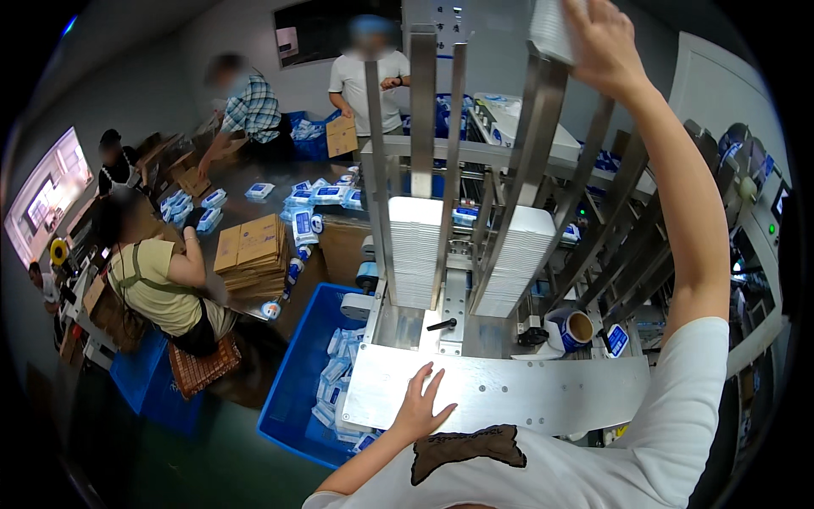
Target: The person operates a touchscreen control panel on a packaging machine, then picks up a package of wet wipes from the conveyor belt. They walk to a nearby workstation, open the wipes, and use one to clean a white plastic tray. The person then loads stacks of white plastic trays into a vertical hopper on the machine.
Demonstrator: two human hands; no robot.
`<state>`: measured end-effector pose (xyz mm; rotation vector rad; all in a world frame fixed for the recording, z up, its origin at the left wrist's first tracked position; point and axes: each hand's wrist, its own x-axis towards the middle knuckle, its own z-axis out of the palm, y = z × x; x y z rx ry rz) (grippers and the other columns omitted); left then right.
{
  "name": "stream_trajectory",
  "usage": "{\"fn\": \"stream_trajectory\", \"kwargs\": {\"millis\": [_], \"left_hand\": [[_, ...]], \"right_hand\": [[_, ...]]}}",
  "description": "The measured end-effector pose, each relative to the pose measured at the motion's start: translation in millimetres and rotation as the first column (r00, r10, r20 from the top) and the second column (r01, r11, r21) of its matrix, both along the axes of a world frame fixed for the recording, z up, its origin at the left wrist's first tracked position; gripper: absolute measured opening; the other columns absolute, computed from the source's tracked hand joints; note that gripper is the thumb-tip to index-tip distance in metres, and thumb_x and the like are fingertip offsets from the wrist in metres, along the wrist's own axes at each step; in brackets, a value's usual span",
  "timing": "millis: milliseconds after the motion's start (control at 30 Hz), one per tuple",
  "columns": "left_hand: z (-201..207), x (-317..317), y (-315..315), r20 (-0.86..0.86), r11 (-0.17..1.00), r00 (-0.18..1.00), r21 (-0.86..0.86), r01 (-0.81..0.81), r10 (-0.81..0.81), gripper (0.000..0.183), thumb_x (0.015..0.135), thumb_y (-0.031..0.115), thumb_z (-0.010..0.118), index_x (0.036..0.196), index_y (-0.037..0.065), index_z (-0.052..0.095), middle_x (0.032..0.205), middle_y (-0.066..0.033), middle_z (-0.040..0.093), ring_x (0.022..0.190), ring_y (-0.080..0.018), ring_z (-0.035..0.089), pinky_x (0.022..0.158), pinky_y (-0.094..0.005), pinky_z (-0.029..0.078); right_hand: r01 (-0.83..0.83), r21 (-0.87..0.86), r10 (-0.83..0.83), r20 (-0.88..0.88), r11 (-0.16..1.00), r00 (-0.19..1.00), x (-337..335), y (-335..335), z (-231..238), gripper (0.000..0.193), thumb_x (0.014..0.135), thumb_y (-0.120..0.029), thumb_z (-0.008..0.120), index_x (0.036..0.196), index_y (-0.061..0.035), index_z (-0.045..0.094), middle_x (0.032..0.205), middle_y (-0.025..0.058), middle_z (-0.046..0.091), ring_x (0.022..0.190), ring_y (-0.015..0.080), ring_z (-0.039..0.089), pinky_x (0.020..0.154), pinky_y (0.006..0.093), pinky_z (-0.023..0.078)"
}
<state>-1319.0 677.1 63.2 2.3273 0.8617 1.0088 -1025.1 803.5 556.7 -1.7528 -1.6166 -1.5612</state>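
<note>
While apparently busy with a refilling step, standing just right of the blue bin (288, 373), with white-and-blue packs (332, 394) lying loose in it. Next along, resting the left hand (420, 405) on the silver plate (500, 394), with fingers spread apart and clamped on nothing. Just beyond, between upright metal rails (422, 110), facing a left white column (414, 254) of thin stacked pieces and then a right white column (515, 263), touching neither. Furthest right, with arm raised high, holding a white stack (549, 32) in the right hand (609, 53), fingers against its right side; unable to tell the full grip, with fingertips cut off above. Judging from this pose, calling next for lining the stack up squarely with the rails and easing it down untilted before loosening the fingers. Finding that stack just left of the right hand and touching it, at the upper end of a broad rail (536, 119), well above both columns; unable to tell whether resting on it.
</note>
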Motion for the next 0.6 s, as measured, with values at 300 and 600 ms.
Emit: {"fn": "stream_trajectory", "kwargs": {"millis": [300,600], "left_hand": [[-10.9,0.2,6.6,0.059,0.997,0.995,0.002,0.083,-0.083,0.066,0.082,0.027,0.073,0.136,0.003,0.044,0.139,-0.0239,0.035,0.115,-0.0372,0.050,0.094,-0.0466,0.044],[-1.2,-1.4,4.7,0.047,0.997,0.996,-0.011,0.080,-0.080,0.060,0.081,0.025,0.073,0.131,0.002,0.048,0.136,-0.0220,0.039,0.109,-0.0348,0.054,0.091,-0.0448,0.047]], "right_hand": [[-0.016,-0.354,0.029,0.031,0.935,0.999,3.3,-7.6,-177.7,0.119,0.053,-0.031,0.086,0.152,-0.0231,0.020,0.133,0.0169,0.040,0.129,0.0343,0.038,0.114,0.0548,0.014],[-0.620,-0.245,0.423,-0.545,0.745,0.724,1.3,-45.6,-231.9,0.086,0.076,-0.007,0.066,0.150,-0.0105,0.023,0.088,0.0128,0.061,0.079,0.0335,0.059,0.076,0.0405,0.050]]}}
